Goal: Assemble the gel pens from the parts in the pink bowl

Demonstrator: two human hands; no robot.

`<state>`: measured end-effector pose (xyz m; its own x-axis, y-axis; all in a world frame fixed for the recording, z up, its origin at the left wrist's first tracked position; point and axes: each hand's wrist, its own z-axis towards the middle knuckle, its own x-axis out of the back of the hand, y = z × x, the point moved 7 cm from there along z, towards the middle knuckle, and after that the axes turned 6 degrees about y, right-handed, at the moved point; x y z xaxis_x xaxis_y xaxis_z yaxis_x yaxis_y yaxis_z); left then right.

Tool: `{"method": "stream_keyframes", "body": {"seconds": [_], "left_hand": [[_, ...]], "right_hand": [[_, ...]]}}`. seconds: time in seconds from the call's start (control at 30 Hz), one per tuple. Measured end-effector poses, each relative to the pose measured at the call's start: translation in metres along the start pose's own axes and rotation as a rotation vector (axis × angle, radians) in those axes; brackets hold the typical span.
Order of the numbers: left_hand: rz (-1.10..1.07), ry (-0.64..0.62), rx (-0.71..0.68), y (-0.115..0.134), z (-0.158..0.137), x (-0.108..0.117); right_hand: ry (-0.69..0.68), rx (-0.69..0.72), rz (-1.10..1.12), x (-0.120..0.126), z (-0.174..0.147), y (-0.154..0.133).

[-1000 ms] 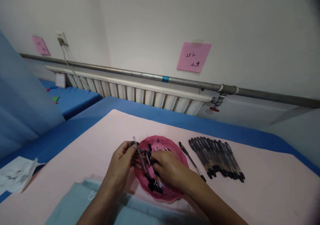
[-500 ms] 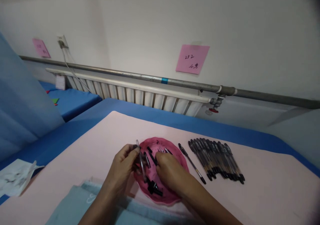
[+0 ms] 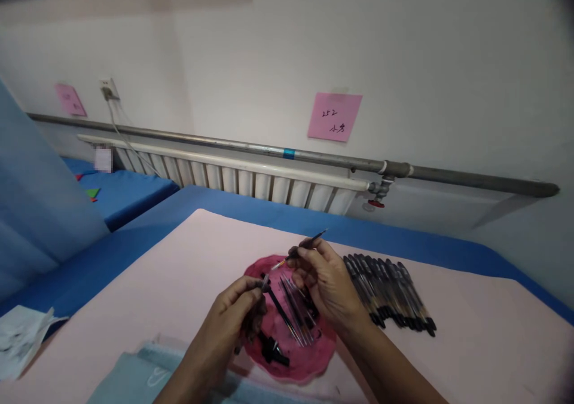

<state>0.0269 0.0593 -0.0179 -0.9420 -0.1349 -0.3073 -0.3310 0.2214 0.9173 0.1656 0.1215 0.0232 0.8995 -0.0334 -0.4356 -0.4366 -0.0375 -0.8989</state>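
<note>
My left hand (image 3: 237,311) is closed around a clear pen barrel (image 3: 265,281), whose end sticks out past the fingertips. Between the fingers of my right hand (image 3: 326,278) is a pen refill (image 3: 281,264), dark toward its thin tip at the upper right and clear at its lower end. That clear end points at the barrel, with a small gap between them. Below both hands lies a scalloped pink dish (image 3: 305,375). Several clear tubes (image 3: 298,314) rest in it, with black pen parts (image 3: 274,351) near the front. My fingers hide some of the contents.
Right of the dish, a row of capped pens (image 3: 388,290) lies on the pink mat (image 3: 466,332). A folded light-blue cloth (image 3: 130,374) is at the front left, and a white paper bag (image 3: 22,338) farther left. Behind the blue table edge runs a radiator (image 3: 242,180).
My right hand has come up out of the dish with the refill. The barrel in my left hand has turned, and the view has shifted slightly. The separate pen beside the row no longer shows.
</note>
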Motion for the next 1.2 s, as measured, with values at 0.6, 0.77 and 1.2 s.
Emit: {"method": "stream_keyframes", "body": {"seconds": [0.6, 0.77, 1.2], "left_hand": [[0.133, -0.051, 0.001, -0.001, 0.002, -0.001], [0.052, -0.003, 0.020, -0.001, 0.001, 0.002], [-0.169, 0.181, -0.006, 0.014, 0.009, 0.030]], "right_hand": [[-0.174, -0.068, -0.315, -0.003, -0.002, 0.009], [-0.323, -0.172, -0.487, -0.018, -0.018, 0.024], [-0.312, 0.137, -0.762, -0.012, -0.006, 0.014]]}}
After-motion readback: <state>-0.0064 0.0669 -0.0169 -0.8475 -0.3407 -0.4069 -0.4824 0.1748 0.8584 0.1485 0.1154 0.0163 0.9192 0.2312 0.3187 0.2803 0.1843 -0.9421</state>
